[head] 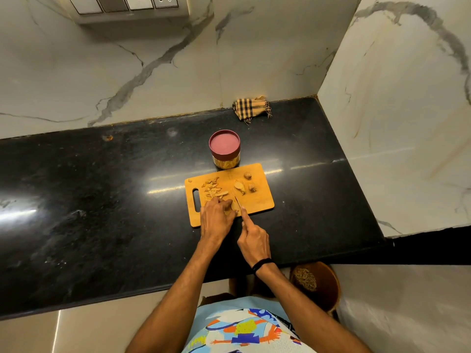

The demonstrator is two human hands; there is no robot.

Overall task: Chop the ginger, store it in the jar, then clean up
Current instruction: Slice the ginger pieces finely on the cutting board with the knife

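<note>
A wooden cutting board lies on the black counter. On its left part sits a pile of chopped ginger. Three whole ginger pieces lie toward the right. My left hand holds a ginger piece down at the board's near edge, fingers curled over it. My right hand grips a knife, index finger stretched along its spine, the blade right beside my left fingers. Behind the board stands a clear jar with a dark red lid on it.
A checked cloth lies crumpled at the back against the marble wall. A marble side wall bounds the counter on the right. A brown bin stands on the floor below the counter's front edge.
</note>
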